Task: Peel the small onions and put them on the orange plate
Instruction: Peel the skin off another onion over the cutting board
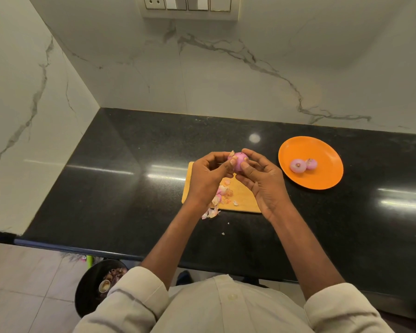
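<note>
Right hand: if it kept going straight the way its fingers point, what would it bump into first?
The right hand already pinches the onion; pushing on up-left, it would probably meet the left hand first, though depth is unclear.

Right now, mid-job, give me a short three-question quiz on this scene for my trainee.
1. True or false: the orange plate holds three peeled onions.
2. What do the left hand and right hand hold together?
3. The loose onion skins lie mostly: A) on the plate, B) on and beside the wooden cutting board, C) against the wall.

Key: 1 false, it holds two; 2 a small onion, partly peeled; 3 B.
</note>
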`<state>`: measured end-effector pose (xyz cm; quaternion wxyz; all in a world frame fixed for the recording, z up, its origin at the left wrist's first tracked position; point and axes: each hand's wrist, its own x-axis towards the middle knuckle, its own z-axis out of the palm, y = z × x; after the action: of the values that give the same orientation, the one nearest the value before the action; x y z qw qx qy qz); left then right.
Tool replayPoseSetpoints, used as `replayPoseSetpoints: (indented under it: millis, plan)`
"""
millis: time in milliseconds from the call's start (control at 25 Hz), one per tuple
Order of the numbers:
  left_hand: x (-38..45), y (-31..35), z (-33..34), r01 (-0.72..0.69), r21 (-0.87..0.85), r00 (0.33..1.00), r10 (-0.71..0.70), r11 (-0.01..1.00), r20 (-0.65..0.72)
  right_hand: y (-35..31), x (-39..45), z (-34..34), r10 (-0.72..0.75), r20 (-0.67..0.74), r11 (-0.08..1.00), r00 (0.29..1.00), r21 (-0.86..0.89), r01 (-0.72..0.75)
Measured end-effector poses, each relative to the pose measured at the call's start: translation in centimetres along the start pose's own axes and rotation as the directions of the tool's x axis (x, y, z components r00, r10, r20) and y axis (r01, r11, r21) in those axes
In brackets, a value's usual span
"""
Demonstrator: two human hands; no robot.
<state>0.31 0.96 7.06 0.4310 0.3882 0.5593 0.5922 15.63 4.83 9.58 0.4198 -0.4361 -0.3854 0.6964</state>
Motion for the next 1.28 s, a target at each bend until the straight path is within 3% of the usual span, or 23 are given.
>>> replayPoseSetpoints:
  millis: [160,360,640,920,1280]
  plan:
    - [-0.1,-0.4,-0.1,0.068,-0.115,0.997,-0.072,0.991,-0.037,0.2,0.0,0.1,0.058,0.006,0.998,0.998,-0.003,-0.058]
    - [0.0,-0.5,-0.3,0.13,-0.241,0.988,-0.146,0.962,-0.05,0.6,0.3,0.2,0.209,0.03,0.951,0.977,0.225,-0.21]
    - [0.1,-1.6,-1.3,0.109,-0.079,0.994,-0.111,0.991,-0.023,1.1,0.8,-0.4,0.265,0.062,0.9,0.962,0.344,-0.27]
    - [0.5,-2.3,-1.4,0.092,0.15,0.996,-0.092,0.984,-0.009,1.4,0.7,-0.2,0.205,-0.029,0.969,0.978,0.148,-0.198]
    - [0.5,-1.1,-1.0,0.006,0.058,0.998,-0.01,0.998,0.066,1.6,0.6,-0.2,-0.033,0.03,0.985,0.999,-0.167,0.037]
